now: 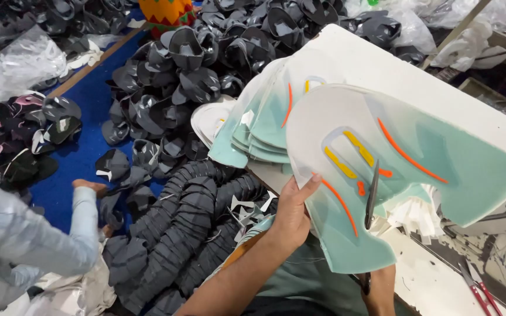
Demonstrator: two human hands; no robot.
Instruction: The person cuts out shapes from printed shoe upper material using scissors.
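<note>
The shoe upper panel (382,175) is mint green and pale grey with orange stripes and yellow bars. The shoe pieces (194,76) are dark grey and black. The floor mat (83,152) is blue. The surface (382,70) is white.

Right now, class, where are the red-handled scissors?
In the head view, the red-handled scissors lie at the lower right on the white table, right of the mint-green panel held by the left hand.
</note>
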